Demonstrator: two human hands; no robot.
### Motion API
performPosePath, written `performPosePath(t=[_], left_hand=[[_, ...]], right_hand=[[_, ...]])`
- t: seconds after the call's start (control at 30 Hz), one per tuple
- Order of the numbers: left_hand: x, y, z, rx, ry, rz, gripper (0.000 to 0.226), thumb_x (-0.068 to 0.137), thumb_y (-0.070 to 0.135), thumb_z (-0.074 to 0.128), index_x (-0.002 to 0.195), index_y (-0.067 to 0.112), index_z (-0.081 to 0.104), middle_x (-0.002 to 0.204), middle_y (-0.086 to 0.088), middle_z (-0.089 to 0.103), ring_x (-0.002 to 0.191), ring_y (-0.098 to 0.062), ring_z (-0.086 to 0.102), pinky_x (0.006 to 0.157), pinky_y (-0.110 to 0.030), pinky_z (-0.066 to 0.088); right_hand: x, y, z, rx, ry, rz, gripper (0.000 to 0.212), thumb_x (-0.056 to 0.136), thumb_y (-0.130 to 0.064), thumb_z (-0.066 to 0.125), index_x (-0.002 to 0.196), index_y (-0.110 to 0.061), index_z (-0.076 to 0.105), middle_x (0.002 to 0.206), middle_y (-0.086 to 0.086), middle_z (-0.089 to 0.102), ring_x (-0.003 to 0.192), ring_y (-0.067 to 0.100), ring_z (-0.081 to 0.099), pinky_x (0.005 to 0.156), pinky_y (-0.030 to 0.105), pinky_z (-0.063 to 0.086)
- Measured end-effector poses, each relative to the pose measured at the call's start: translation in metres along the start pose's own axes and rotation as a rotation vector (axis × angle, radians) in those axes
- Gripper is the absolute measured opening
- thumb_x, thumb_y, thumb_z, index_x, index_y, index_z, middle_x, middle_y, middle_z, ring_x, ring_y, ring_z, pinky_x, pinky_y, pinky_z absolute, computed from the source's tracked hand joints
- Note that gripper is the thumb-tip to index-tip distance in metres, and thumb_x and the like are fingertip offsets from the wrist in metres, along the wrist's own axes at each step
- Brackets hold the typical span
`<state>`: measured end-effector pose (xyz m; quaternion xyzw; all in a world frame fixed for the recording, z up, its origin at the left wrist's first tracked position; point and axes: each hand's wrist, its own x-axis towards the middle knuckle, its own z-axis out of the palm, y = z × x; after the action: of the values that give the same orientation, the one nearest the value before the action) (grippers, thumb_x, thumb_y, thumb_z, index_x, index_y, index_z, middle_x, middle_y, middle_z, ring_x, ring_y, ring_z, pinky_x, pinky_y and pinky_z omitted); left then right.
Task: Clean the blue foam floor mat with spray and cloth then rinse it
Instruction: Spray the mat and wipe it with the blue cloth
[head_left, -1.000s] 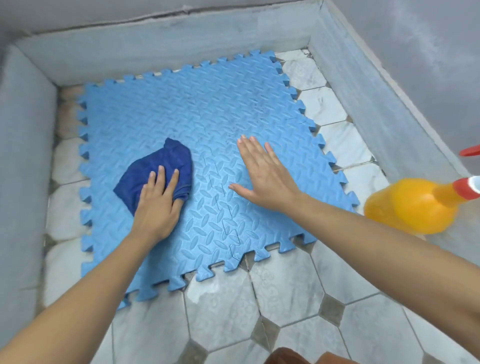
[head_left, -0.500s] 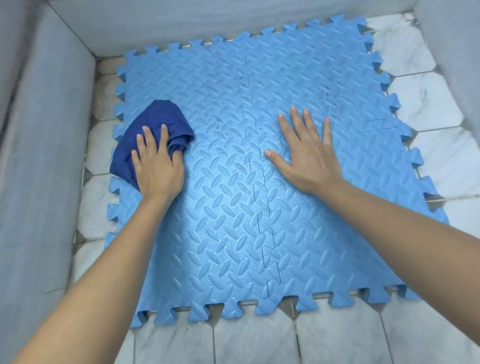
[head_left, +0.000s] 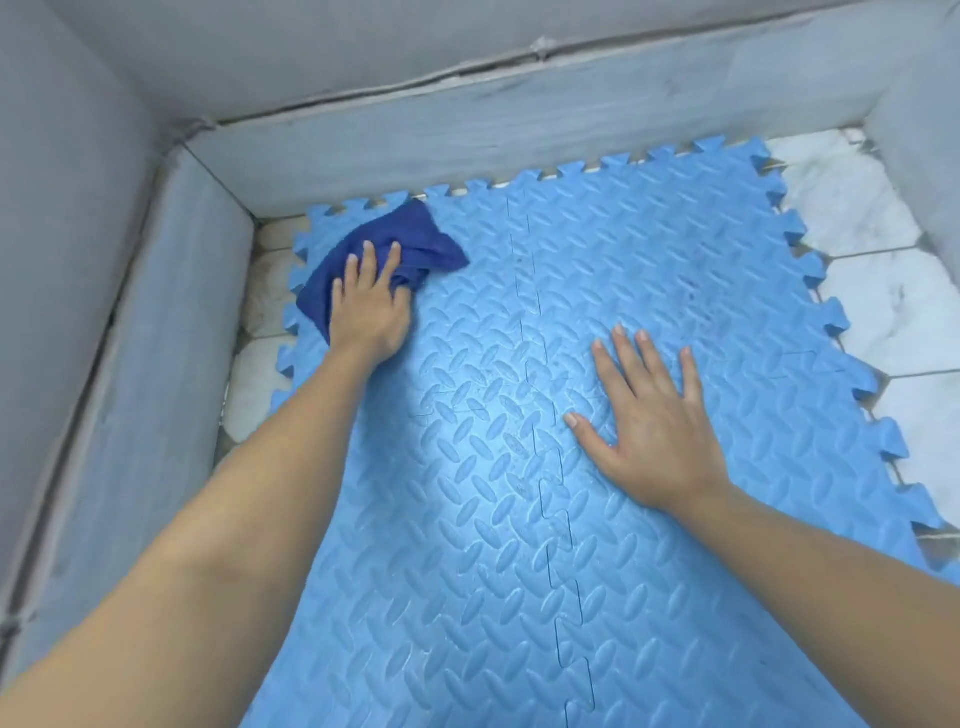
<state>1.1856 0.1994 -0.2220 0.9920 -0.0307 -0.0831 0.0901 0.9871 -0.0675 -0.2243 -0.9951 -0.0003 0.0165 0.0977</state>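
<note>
The blue foam mat (head_left: 519, 519), made of interlocking textured tiles, lies flat on a tiled floor and fills most of the view. A dark blue cloth (head_left: 410, 239) sits bunched at the mat's far left corner. My left hand (head_left: 369, 306) presses down on the cloth with fingers curled over it. My right hand (head_left: 654, 426) rests flat on the mat right of centre, fingers spread, holding nothing. The spray bottle is out of view.
Low grey walls (head_left: 156, 322) box in the floor on the left, the far side and the right corner. White marble-like floor tiles (head_left: 878, 296) show to the right of the mat and in a narrow strip along its left edge.
My left hand has pushed the cloth away from me to the mat's far left corner. My right hand stays flat on the mat. The view has shifted, and the spray bottle has left the frame.
</note>
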Motion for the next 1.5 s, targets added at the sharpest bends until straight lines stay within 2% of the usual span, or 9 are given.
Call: performPosePath(t=[0.13, 0.3, 0.37, 0.67, 0.9, 1.0, 1.2, 1.37, 1.5], left_hand=[[0.034, 0.002, -0.011, -0.054, -0.075, -0.274, 0.057, 0.101, 0.040, 0.021, 0.153, 0.030, 0.002, 0.162, -0.007, -0.007, 0.148, -0.032, -0.007, 0.119, -0.049, -0.002], [0.007, 0.098, 0.009, 0.042, -0.106, 0.253, 0.059, 0.099, 0.039, 0.028, 0.152, 0.036, 0.004, 0.162, 0.001, -0.006, 0.148, -0.029, -0.006, 0.118, -0.048, -0.001], [0.021, 0.097, 0.004, 0.051, -0.155, 0.324, 0.056, 0.100, 0.039, 0.025, 0.152, 0.038, 0.006, 0.162, 0.005, -0.005, 0.149, -0.022, -0.004, 0.119, -0.044, -0.001], [0.060, -0.027, -0.023, -0.057, -0.114, -0.374, 0.056, 0.100, 0.045, 0.018, 0.152, 0.034, 0.000, 0.162, -0.001, -0.009, 0.148, -0.030, -0.008, 0.118, -0.049, -0.004], [0.030, 0.134, 0.012, 0.036, -0.170, 0.376, 0.055, 0.100, 0.044, 0.023, 0.152, 0.037, 0.004, 0.162, 0.003, -0.007, 0.148, -0.025, -0.007, 0.118, -0.046, -0.004], [0.027, 0.102, 0.006, -0.027, -0.144, 0.333, 0.053, 0.101, 0.042, 0.023, 0.152, 0.038, 0.009, 0.162, 0.005, -0.002, 0.149, -0.020, -0.004, 0.119, -0.042, -0.003], [-0.001, -0.058, -0.009, 0.015, 0.015, -0.103, 0.055, 0.100, 0.033, 0.029, 0.153, 0.027, 0.013, 0.162, -0.004, 0.005, 0.148, -0.028, 0.002, 0.118, -0.052, 0.001], [-0.097, -0.029, 0.009, 0.096, -0.028, 0.159, 0.062, 0.094, 0.042, 0.021, 0.152, 0.018, 0.020, 0.161, -0.006, 0.008, 0.148, -0.032, 0.006, 0.117, -0.053, 0.001], [-0.180, 0.038, 0.033, 0.086, -0.102, 0.411, 0.064, 0.089, 0.041, 0.024, 0.152, 0.031, 0.018, 0.161, -0.001, 0.009, 0.149, -0.027, 0.006, 0.119, -0.044, 0.003]], right_hand=[[0.001, 0.000, -0.001, 0.011, -0.003, 0.011, 0.078, 0.092, -0.065, 0.029, 0.155, -0.018, 0.021, 0.163, 0.003, 0.014, 0.152, 0.021, 0.007, 0.120, 0.056, 0.002], [0.000, 0.000, -0.002, -0.005, 0.000, 0.010, 0.078, 0.091, -0.063, 0.033, 0.153, -0.017, 0.026, 0.163, 0.004, 0.018, 0.151, 0.021, 0.012, 0.120, 0.056, 0.005], [0.001, 0.001, -0.002, 0.007, 0.007, 0.004, 0.078, 0.090, -0.063, 0.033, 0.153, -0.017, 0.028, 0.162, 0.004, 0.020, 0.151, 0.021, 0.013, 0.120, 0.056, 0.007], [0.001, -0.001, -0.002, -0.010, 0.006, 0.011, 0.077, 0.090, -0.062, 0.031, 0.152, -0.017, 0.032, 0.162, 0.005, 0.022, 0.150, 0.023, 0.015, 0.119, 0.057, 0.007], [0.001, -0.001, -0.002, 0.002, 0.010, 0.014, 0.076, 0.088, -0.060, 0.036, 0.151, -0.017, 0.032, 0.161, 0.004, 0.023, 0.150, 0.022, 0.016, 0.119, 0.057, 0.009], [0.003, 0.000, -0.003, 0.006, 0.017, 0.002, 0.075, 0.089, -0.059, 0.036, 0.151, -0.018, 0.033, 0.161, 0.003, 0.025, 0.150, 0.022, 0.017, 0.119, 0.056, 0.009], [0.003, 0.001, 0.001, 0.037, 0.031, 0.022, 0.065, 0.096, -0.053, 0.033, 0.152, -0.021, 0.031, 0.161, 0.001, 0.023, 0.150, 0.019, 0.015, 0.121, 0.053, 0.003], [0.001, 0.002, 0.003, 0.041, 0.044, 0.025, 0.062, 0.098, -0.051, 0.031, 0.152, -0.021, 0.030, 0.161, 0.002, 0.023, 0.150, 0.020, 0.015, 0.121, 0.053, 0.004], [0.002, 0.001, 0.004, 0.048, 0.070, 0.022, 0.060, 0.098, -0.048, 0.031, 0.150, -0.019, 0.034, 0.160, 0.004, 0.026, 0.150, 0.022, 0.017, 0.120, 0.053, 0.005]])
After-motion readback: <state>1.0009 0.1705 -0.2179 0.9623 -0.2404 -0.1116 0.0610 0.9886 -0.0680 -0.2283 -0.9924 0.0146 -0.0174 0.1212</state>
